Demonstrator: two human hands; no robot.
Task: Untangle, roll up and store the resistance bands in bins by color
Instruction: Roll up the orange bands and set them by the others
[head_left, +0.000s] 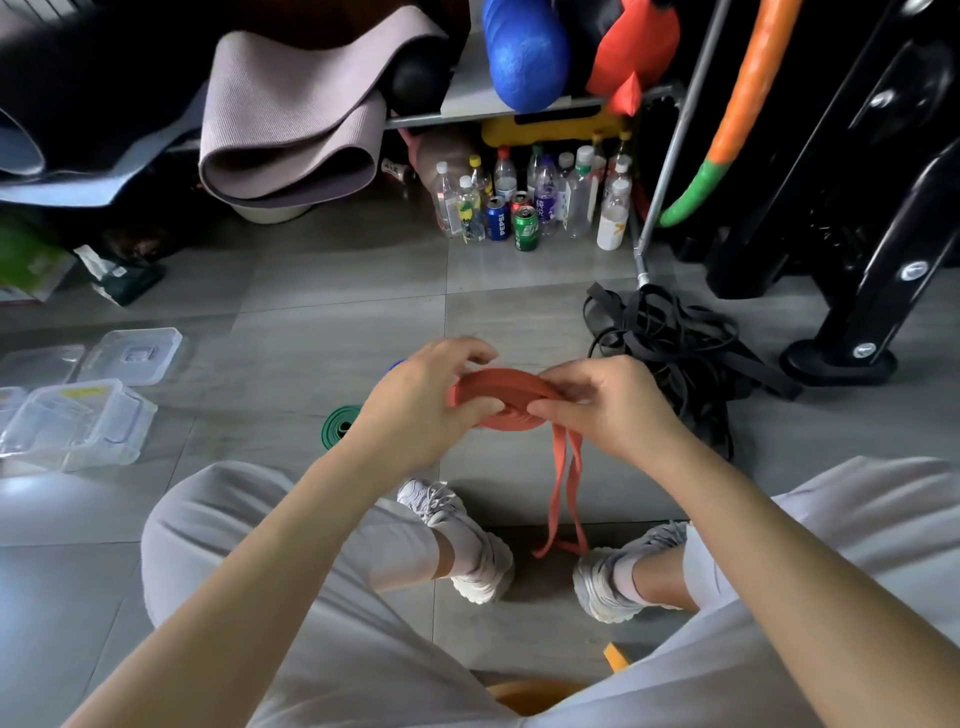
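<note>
A red resistance band (501, 387) is partly wound into a flat coil held above the floor between my knees. My left hand (423, 402) grips the coil's left side with thumb under and fingers over. My right hand (605, 402) pinches its right edge. The band's loose tail (563, 499) hangs down to the floor between my shoes. A rolled green band (338, 425) lies on the floor left of my left hand. A sliver of blue band (395, 364) shows behind that hand. A tangled heap of black bands (675, 353) lies to the right.
Clear plastic bins (78, 421) and loose lids (132, 356) sit on the grey tile floor at left. Bottles and cans (524, 208) stand under a shelf ahead. Folded mats (291, 119) hang at upper left. A black machine base (841, 358) stands at right.
</note>
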